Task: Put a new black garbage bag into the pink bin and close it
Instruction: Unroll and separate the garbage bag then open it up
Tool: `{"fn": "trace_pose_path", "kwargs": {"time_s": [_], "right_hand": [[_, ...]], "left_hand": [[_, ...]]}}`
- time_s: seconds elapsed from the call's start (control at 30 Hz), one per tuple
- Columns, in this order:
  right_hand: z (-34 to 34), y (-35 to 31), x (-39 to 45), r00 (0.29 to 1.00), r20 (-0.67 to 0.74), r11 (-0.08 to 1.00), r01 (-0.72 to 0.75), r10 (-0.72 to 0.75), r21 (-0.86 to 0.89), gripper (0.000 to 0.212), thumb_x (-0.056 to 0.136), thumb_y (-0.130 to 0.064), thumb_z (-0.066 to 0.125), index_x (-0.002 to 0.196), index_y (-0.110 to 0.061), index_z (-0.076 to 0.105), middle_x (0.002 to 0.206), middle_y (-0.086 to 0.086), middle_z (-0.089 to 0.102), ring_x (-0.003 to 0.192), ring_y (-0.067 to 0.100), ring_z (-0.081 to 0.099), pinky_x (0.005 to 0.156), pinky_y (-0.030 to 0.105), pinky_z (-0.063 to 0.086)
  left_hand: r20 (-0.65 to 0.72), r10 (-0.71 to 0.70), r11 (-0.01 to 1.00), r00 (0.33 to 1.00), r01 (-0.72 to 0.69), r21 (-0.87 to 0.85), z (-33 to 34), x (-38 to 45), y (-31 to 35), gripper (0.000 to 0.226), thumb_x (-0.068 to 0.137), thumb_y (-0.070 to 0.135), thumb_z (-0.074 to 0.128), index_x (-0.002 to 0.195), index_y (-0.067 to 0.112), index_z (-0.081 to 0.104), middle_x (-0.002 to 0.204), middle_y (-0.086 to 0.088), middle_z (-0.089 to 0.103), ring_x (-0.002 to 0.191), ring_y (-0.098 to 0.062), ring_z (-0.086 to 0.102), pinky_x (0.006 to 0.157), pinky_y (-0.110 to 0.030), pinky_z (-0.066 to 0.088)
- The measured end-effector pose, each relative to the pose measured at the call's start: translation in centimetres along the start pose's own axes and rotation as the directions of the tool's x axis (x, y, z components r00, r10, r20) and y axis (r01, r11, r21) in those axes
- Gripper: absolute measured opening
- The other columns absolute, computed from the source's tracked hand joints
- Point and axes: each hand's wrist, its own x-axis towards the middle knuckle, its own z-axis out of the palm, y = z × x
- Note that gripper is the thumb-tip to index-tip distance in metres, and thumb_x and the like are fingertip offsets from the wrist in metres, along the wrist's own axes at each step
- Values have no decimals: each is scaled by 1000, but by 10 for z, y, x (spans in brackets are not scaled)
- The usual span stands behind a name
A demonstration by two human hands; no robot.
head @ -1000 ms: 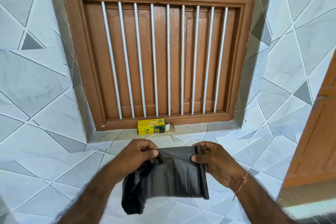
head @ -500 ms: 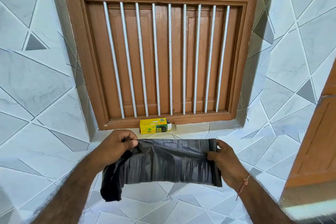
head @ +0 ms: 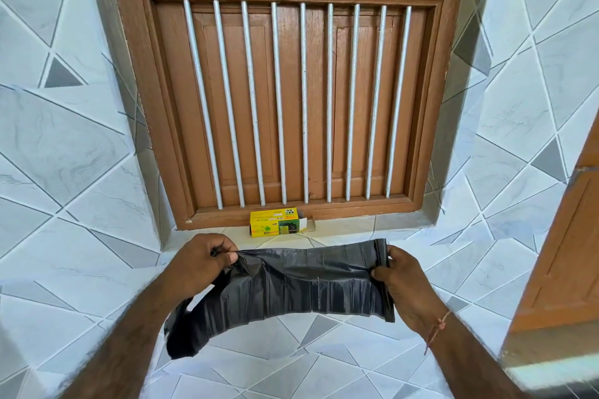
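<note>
A black garbage bag [head: 311, 285] hangs stretched sideways between both hands, in front of the tiled wall below the window. My left hand [head: 202, 261] pinches its crumpled left end, and loose plastic droops below that hand. My right hand [head: 403, 280] grips the folded, still-pleated right end. The bag is partly unfolded, with fold creases across it. The pink bin is not in view.
A yellow bin-bag box [head: 277, 223] lies open on the tiled sill under a brown wooden window [head: 291, 91] with metal bars. Tiled walls stand on both sides. A brown wooden door [head: 564, 236] stands at the right edge.
The hands have drawn apart, and the bag has spread from a narrow folded piece into a wide band. The left hand moved left, the right hand moved right.
</note>
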Motion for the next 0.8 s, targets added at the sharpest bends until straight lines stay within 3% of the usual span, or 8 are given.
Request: {"fn": "trace_pose_path", "kwargs": {"time_s": [0.1, 0.23, 0.37, 0.47, 0.53, 0.6, 0.67, 0.8], "right_hand": [[4, -3, -1, 999, -12, 991, 48, -50, -124, 33, 88, 8, 46, 106, -12, 64, 102, 10, 71, 92, 28, 69, 80, 39, 58], [13, -10, -2, 994, -72, 968, 68, -88, -243, 28, 92, 2, 38, 106, -12, 58, 99, 6, 65, 89, 21, 63, 64, 25, 51], [20, -9, 2, 978, -162, 951, 75, -128, -300, 18, 92, -3, 39, 98, -10, 54, 95, 10, 62, 91, 29, 61, 73, 35, 51], [25, -13, -1, 959, -231, 962, 104, -165, -254, 9, 90, -14, 51, 84, -10, 57, 85, 10, 64, 84, 30, 62, 71, 35, 47], [27, -19, -6, 966, -208, 974, 114, -156, -198, 20, 85, -33, 67, 81, -13, 62, 79, 4, 68, 78, 23, 66, 67, 31, 48], [29, -24, -9, 980, -146, 982, 116, -138, -149, 26, 76, -34, 79, 78, -12, 66, 74, 5, 72, 68, 19, 69, 62, 30, 53], [30, -26, -11, 982, -120, 986, 131, -144, -108, 19, 73, -21, 81, 76, -8, 68, 75, 15, 73, 64, 22, 68, 62, 34, 57], [31, -35, -15, 986, -63, 988, 157, -157, -2, 9, 79, -14, 77, 77, -7, 71, 72, 14, 73, 65, 21, 66, 65, 33, 55]], "left_hand": [[8, -2, 1000, 1000, 2, 27, 1, -1, 0, 20, 91, 13, 63, 73, 19, 69, 70, 2, 67, 74, -20, 65, 76, -36, 55], [16, -8, 1000, 1000, 8, 29, 6, -2, -2, 19, 91, 16, 63, 73, 18, 69, 69, -2, 67, 71, -24, 66, 74, -43, 57], [22, -2, 1000, 1000, 2, 1, 14, -4, -1, 17, 91, 16, 63, 75, 18, 70, 71, -2, 68, 69, -20, 66, 71, -40, 57], [24, -6, 1000, 1000, 6, 2, 19, -5, 0, 17, 93, 15, 61, 80, 20, 71, 77, 1, 69, 73, -14, 65, 73, -34, 56], [24, -16, 1000, 1000, 17, -8, 22, -5, -4, 18, 93, 16, 61, 84, 28, 71, 87, 2, 71, 80, -13, 66, 80, -36, 58], [38, -34, 999, 999, 34, 4, 23, -5, -7, 14, 91, 24, 63, 89, 35, 70, 98, 3, 70, 85, -10, 66, 82, -33, 57], [64, -76, 993, 995, 69, 100, 23, -7, -8, 11, 87, 44, 65, 96, 38, 68, 109, 8, 69, 91, -7, 64, 82, -28, 53], [-51, -79, 865, 996, 94, 493, 20, -15, 4, 55, 75, 79, 48, 108, 38, 63, 111, 17, 67, 99, -10, 63, 86, -30, 49]]}}
